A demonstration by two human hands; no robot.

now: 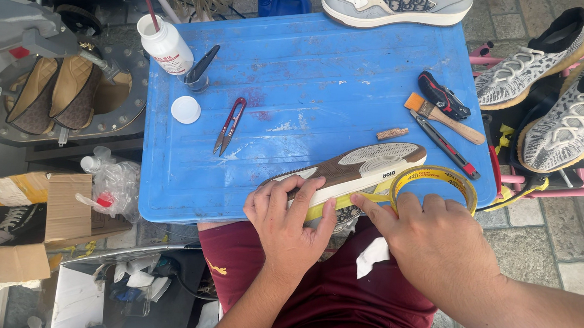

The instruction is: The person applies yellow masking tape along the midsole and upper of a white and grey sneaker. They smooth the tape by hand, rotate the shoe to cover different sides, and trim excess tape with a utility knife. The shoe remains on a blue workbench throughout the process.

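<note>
Fingers of the left hand are spread and curled over the near edge of the shoe, clamped on its sidewall with the thumb tucked against the pale midsole, so the shoe is pinned sole-up against the near rim of the blue table. The right hand has its forefinger stretched out flat, pressing a strip of yellow tape onto that same sidewall, while its other fingers are closed around the tape roll just to the right of the shoe's heel. From where I stand, what matters is the lie of the shoe: its long axis runs left to right and tilts slightly away, toe at the left under the left hand, heel farther and to the right, touching the roll. The tape strip follows that axis along the near side, so the run of tape lies leftward from the right forefinger, toward the left hand's thumb. The right hand is the nearer one to the loose tape; the left is only holding. Farther out on the table lie red thread snips, a white bottle with a white cap beside it, a wooden brush and a utility knife to the right, well apart from both hands. More sneakers sit off to the far right.
</note>
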